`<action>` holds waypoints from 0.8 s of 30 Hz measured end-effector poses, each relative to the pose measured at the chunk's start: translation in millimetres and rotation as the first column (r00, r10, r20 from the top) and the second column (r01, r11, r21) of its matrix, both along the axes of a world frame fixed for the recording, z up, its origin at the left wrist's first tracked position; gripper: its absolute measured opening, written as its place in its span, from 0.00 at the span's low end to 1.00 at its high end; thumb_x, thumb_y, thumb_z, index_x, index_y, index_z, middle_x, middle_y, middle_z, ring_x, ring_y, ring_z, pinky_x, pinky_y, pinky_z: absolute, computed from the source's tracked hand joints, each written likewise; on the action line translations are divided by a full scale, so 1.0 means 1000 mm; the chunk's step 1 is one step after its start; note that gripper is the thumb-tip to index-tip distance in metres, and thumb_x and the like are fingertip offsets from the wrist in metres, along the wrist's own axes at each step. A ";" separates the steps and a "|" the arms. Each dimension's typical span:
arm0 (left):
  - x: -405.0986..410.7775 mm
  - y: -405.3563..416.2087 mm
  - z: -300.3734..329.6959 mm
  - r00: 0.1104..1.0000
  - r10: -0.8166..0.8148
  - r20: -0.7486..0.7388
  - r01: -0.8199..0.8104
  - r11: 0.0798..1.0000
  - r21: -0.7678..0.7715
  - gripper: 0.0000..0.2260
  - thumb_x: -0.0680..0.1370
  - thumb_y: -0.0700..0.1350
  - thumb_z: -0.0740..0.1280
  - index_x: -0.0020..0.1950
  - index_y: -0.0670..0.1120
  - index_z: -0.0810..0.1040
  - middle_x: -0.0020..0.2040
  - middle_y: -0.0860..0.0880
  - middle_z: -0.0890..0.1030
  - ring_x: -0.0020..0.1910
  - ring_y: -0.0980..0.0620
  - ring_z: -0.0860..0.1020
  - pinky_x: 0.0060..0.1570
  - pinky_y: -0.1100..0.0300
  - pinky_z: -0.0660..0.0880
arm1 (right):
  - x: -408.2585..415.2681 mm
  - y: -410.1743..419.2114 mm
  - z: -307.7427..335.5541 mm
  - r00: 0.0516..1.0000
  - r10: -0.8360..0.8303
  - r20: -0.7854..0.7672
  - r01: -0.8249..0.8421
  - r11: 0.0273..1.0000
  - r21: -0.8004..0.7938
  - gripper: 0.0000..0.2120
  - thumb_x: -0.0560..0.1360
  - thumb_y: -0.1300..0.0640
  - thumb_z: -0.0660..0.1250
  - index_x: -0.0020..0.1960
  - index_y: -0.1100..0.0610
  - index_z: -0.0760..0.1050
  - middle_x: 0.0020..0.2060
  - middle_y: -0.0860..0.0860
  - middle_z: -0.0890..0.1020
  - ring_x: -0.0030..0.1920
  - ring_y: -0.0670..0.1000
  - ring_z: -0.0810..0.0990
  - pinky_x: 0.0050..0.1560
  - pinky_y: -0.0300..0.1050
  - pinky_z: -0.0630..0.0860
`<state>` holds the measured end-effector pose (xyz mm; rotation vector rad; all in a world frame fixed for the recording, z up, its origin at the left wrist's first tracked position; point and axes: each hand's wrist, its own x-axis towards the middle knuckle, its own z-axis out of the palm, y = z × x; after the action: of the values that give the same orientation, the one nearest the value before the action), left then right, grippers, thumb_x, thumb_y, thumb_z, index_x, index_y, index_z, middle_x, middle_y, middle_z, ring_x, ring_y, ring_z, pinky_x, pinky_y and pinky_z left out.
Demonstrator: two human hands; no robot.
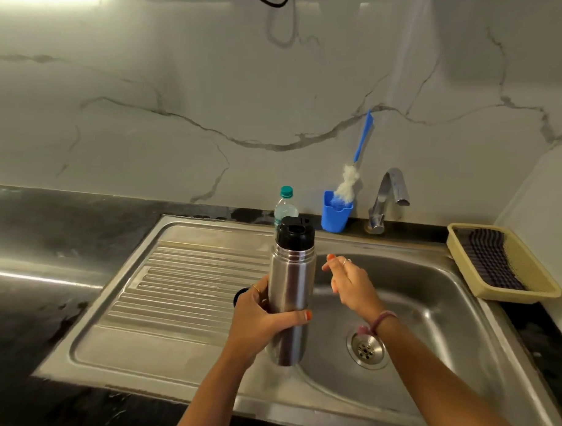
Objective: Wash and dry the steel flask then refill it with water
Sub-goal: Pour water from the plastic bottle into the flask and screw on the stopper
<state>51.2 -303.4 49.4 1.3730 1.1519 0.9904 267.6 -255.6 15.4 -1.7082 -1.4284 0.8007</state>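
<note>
Flask [290, 296] is up in the air over the steel sink [429, 301], roughly at the edge where the ribbed drainboard [181, 286] meets the basin, standing pretty much upright with its black lid [294, 235] on. Left hand [259, 317] has it wrapped around the lower body, thumb across the front, fingers curled round the back. Right hand [350, 279] is just beside it, not touching, fingers loose and spread, holding nothing.

Stuff around: a plastic water bottle [285, 206] with a green cap sits right behind the flask, mostly blocked by the lid. Next to that is a blue holder [336, 216] with a long blue-handled bottle brush [349, 180] leaning on the marble wall. Tap [389, 197] is at the back of the basin, spout pointing right, well clear of the flask. Drain [365, 349] is partly hidden by the right wrist. A yellow tray [544, 293] with a dark striped cloth [491, 261] in it sits on the counter to the right. Some small dark round thing peeks out behind the left hand; can't tell what it is.
</note>
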 end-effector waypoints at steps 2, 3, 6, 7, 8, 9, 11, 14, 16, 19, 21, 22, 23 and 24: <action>-0.018 0.002 0.002 1.000 0.011 -0.002 -0.011 1.000 0.005 0.27 0.60 0.38 0.83 0.56 0.49 0.81 0.47 0.52 0.86 0.46 0.53 0.85 0.45 0.63 0.80 | -0.017 0.005 -0.008 0.999 0.024 -0.038 -0.025 0.999 -0.038 0.18 0.81 0.41 0.52 0.49 0.51 0.75 0.30 0.50 0.76 0.30 0.46 0.74 0.34 0.42 0.71; -0.027 0.002 0.003 1.000 0.020 -0.003 -0.020 1.000 0.006 0.27 0.59 0.39 0.83 0.56 0.49 0.81 0.47 0.52 0.86 0.46 0.53 0.85 0.44 0.64 0.80 | -0.025 0.007 -0.013 0.998 0.036 -0.057 -0.039 0.998 -0.057 0.17 0.81 0.42 0.53 0.49 0.51 0.75 0.31 0.51 0.76 0.30 0.46 0.73 0.34 0.42 0.71; -0.052 0.004 0.004 0.998 0.070 0.001 -0.070 0.997 0.008 0.31 0.54 0.50 0.82 0.56 0.50 0.81 0.47 0.53 0.86 0.47 0.54 0.84 0.44 0.64 0.79 | -0.048 0.012 -0.026 0.994 0.052 -0.094 -0.059 0.996 -0.070 0.13 0.81 0.45 0.57 0.46 0.51 0.74 0.31 0.51 0.77 0.30 0.47 0.73 0.32 0.42 0.73; -0.060 0.005 0.004 0.996 0.086 0.003 -0.086 0.996 0.007 0.32 0.53 0.51 0.81 0.56 0.50 0.81 0.47 0.53 0.86 0.47 0.54 0.84 0.44 0.63 0.79 | -0.054 0.013 -0.030 0.993 0.057 -0.098 -0.064 0.996 -0.062 0.11 0.80 0.47 0.58 0.46 0.50 0.74 0.33 0.50 0.78 0.31 0.47 0.74 0.32 0.41 0.73; -0.068 0.007 0.003 0.995 0.100 -0.001 -0.100 0.995 0.005 0.31 0.53 0.50 0.82 0.55 0.51 0.81 0.47 0.53 0.86 0.46 0.55 0.84 0.44 0.63 0.79 | -0.061 0.015 -0.035 0.992 0.066 -0.106 -0.072 0.996 -0.051 0.08 0.80 0.48 0.59 0.46 0.49 0.74 0.35 0.50 0.79 0.33 0.48 0.76 0.34 0.40 0.74; -0.075 0.008 0.002 0.994 0.112 -0.003 -0.112 0.994 0.005 0.30 0.53 0.48 0.82 0.55 0.51 0.81 0.46 0.54 0.86 0.46 0.56 0.84 0.43 0.64 0.79 | -0.067 0.016 -0.040 0.990 0.073 -0.117 -0.079 0.996 -0.045 0.05 0.80 0.50 0.61 0.48 0.49 0.74 0.38 0.49 0.80 0.37 0.49 0.77 0.37 0.40 0.75; -0.089 0.010 0.000 0.990 0.141 -0.006 -0.141 0.990 0.001 0.28 0.55 0.44 0.81 0.54 0.52 0.81 0.45 0.55 0.86 0.45 0.56 0.84 0.41 0.66 0.79 | -0.078 0.016 -0.052 0.984 0.095 -0.148 -0.103 0.994 -0.043 0.04 0.78 0.54 0.64 0.53 0.49 0.74 0.46 0.52 0.80 0.42 0.49 0.77 0.43 0.39 0.76; -0.107 0.015 -0.004 0.985 0.174 -0.009 -0.174 0.985 -0.012 0.28 0.56 0.43 0.81 0.54 0.53 0.80 0.45 0.55 0.86 0.45 0.55 0.84 0.41 0.65 0.79 | -0.094 0.009 -0.064 0.966 0.193 -0.170 -0.205 0.977 -0.056 0.21 0.74 0.57 0.70 0.65 0.51 0.68 0.56 0.54 0.74 0.48 0.47 0.74 0.49 0.33 0.74; -0.115 0.017 -0.007 0.982 0.187 -0.005 -0.187 0.982 -0.028 0.28 0.57 0.39 0.83 0.54 0.52 0.81 0.45 0.54 0.86 0.45 0.56 0.84 0.43 0.63 0.79 | -0.103 0.007 -0.069 0.962 0.254 -0.102 -0.263 0.962 -0.078 0.35 0.70 0.53 0.75 0.71 0.50 0.61 0.63 0.48 0.68 0.58 0.46 0.71 0.57 0.35 0.71; -0.123 0.019 -0.008 0.979 0.203 -0.003 -0.203 0.978 -0.041 0.30 0.55 0.43 0.85 0.55 0.52 0.81 0.46 0.54 0.86 0.45 0.56 0.84 0.45 0.61 0.78 | -0.115 0.010 -0.076 0.954 0.296 0.047 -0.289 0.950 -0.120 0.51 0.62 0.43 0.78 0.76 0.48 0.53 0.69 0.44 0.62 0.67 0.45 0.65 0.69 0.44 0.64; -0.127 0.020 -0.009 0.977 0.211 0.005 -0.211 0.976 -0.047 0.34 0.50 0.51 0.82 0.55 0.52 0.81 0.46 0.54 0.86 0.46 0.56 0.84 0.44 0.62 0.78 | -0.125 0.014 -0.078 0.946 0.292 0.141 -0.275 0.953 -0.128 0.51 0.60 0.40 0.78 0.75 0.48 0.55 0.72 0.45 0.64 0.70 0.47 0.64 0.72 0.48 0.60; -0.129 0.020 -0.010 0.976 0.217 0.010 -0.216 0.975 -0.051 0.34 0.50 0.52 0.81 0.56 0.53 0.80 0.47 0.54 0.86 0.46 0.56 0.84 0.45 0.62 0.78 | -0.129 0.015 -0.080 0.945 0.282 0.166 -0.263 0.956 -0.127 0.49 0.61 0.40 0.78 0.74 0.47 0.57 0.71 0.45 0.66 0.70 0.48 0.64 0.72 0.49 0.59; -0.130 0.021 -0.010 0.976 0.217 0.012 -0.216 0.975 -0.052 0.34 0.49 0.52 0.81 0.56 0.53 0.80 0.47 0.55 0.86 0.46 0.56 0.84 0.45 0.62 0.78 | -0.132 0.016 -0.082 0.948 0.267 0.174 -0.249 0.961 -0.116 0.46 0.61 0.41 0.78 0.72 0.46 0.59 0.69 0.45 0.69 0.69 0.49 0.66 0.71 0.50 0.60; -0.131 0.022 -0.011 0.977 0.213 0.012 -0.212 0.976 -0.054 0.34 0.50 0.51 0.81 0.56 0.53 0.80 0.47 0.55 0.86 0.46 0.56 0.84 0.45 0.62 0.78 | -0.133 0.017 -0.084 0.953 0.249 0.172 -0.234 0.967 -0.105 0.42 0.61 0.41 0.78 0.69 0.45 0.61 0.66 0.45 0.72 0.67 0.49 0.69 0.71 0.50 0.62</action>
<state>-80.2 -281.4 38.4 1.2148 1.3226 1.1134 134.4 -238.3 -68.9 -1.7275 -1.7788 0.8614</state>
